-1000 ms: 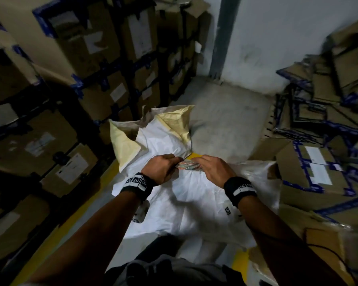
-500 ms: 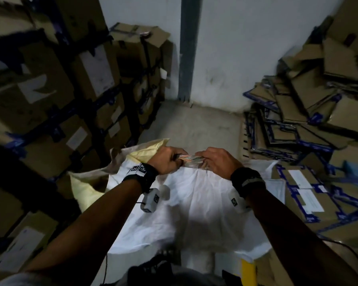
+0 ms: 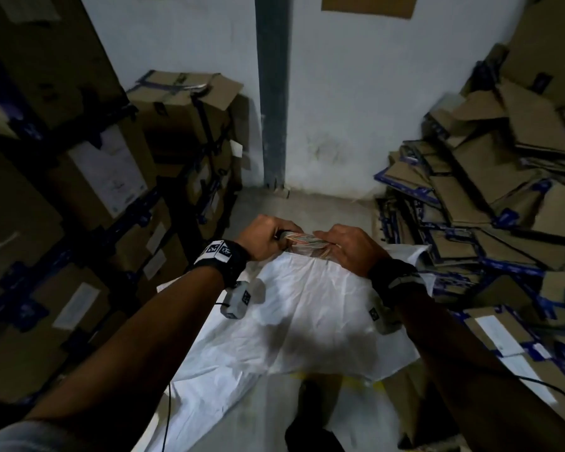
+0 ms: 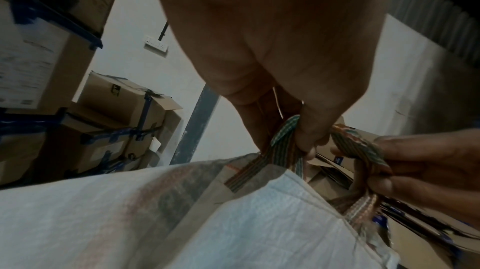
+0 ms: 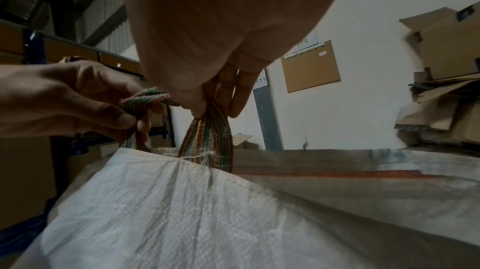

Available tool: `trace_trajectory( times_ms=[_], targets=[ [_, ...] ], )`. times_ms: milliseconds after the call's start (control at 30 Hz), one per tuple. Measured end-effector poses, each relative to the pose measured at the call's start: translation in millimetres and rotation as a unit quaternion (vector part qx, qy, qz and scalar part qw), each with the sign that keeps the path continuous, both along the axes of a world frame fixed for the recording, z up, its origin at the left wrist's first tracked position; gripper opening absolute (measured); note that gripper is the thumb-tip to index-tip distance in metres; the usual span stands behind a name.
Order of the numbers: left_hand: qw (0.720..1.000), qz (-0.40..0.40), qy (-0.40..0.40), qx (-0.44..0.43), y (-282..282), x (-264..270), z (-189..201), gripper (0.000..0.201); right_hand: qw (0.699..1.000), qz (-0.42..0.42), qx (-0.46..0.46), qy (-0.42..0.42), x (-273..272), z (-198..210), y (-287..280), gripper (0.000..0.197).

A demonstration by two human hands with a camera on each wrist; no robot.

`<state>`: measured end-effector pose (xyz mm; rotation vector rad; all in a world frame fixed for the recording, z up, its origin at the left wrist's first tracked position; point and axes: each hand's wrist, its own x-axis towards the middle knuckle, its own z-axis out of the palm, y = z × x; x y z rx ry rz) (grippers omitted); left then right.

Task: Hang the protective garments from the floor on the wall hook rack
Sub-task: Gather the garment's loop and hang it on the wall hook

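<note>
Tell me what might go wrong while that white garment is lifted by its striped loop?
Left hand and right hand pinch only the striped loop; its frayed stitching might tear. The white garment hangs low and might snag on the flattened cardboard pile. No hook rack is in view, so it must be carried further.

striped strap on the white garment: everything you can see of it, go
The striped strap is flat woven webbing with lengthwise green, orange, red and pale stripes. It forms a loop stitched at both ends into the top hem of the white garment, with loose threads at one seam. It is bunched and creased. The left hand pinches one side, the right hand the other, holding it up in front of the person while the garment hangs below.
</note>
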<state>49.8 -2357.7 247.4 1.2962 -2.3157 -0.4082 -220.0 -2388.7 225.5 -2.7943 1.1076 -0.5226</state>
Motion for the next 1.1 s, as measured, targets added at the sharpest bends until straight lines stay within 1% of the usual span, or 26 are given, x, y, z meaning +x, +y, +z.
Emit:
trace_trajectory(
  times_ms=[167, 267, 400, 467, 567, 667, 733, 833, 933, 1033, 1100],
  targets=[
    [1.000, -0.001, -0.016, -0.013, -114.6, 6.6, 0.2, 0.032, 1.000, 0.021, -0.012, -0.005, 5.6, -1.1, -118.7, 0.055],
    [0.999, 0.002, -0.012, -0.034, -189.5, 7.4, 3.4, 0.028, 0.999, 0.038, -0.015, -0.010, 5.0, 3.1, -198.1, 0.046],
    [0.999, 0.025, 0.000, -0.034, -284.3, 5.2, 14.1, 0.026, 0.999, 0.047, -0.018, -0.018, 1.6, 17.5, -301.4, 0.039],
    [0.999, 0.026, 0.010, -0.039, -330.0, 4.4, 21.0, 0.025, 0.999, 0.049, -0.019, -0.016, 0.4, 28.0, -351.2, 0.039],
    [0.999, 0.028, -0.005, -0.034, -391.5, 3.0, 27.4, 0.028, 0.999, 0.039, -0.009, -0.013, -0.7, 38.8, -412.3, 0.043],
    [0.999, 0.027, -0.009, -0.033, -455.2, 1.3, 29.7, 0.027, 0.999, 0.036, 0.005, -0.031, -3.1, 47.4, -468.8, 0.047],
    [0.999, 0.021, -0.005, -0.035, -501.7, 0.0, 26.7, 0.027, 0.999, 0.028, 0.015, -0.040, -5.3, 50.9, -510.7, 0.044],
    [0.999, 0.003, -0.006, -0.033, -572.8, -1.5, 24.2, 0.029, 0.999, 0.029, -0.005, -0.024, -9.3, 51.2, -574.5, 0.031],
    [0.999, -0.012, -0.018, -0.044, -649.2, -1.7, 24.0, 0.031, 0.999, 0.034, -0.019, -0.018, -11.8, 52.0, -645.8, 0.025],
    [0.996, -0.028, -0.022, -0.076, -728.8, -0.1, 29.5, 0.035, 0.998, 0.034, -0.053, -0.003, -7.9, 60.3, -725.7, 0.026],
    [0.994, -0.043, -0.017, -0.103, -782.7, 3.8, 39.2, 0.038, 0.998, 0.020, -0.066, 0.004, -3.8, 69.6, -778.9, 0.031]
  ],
)
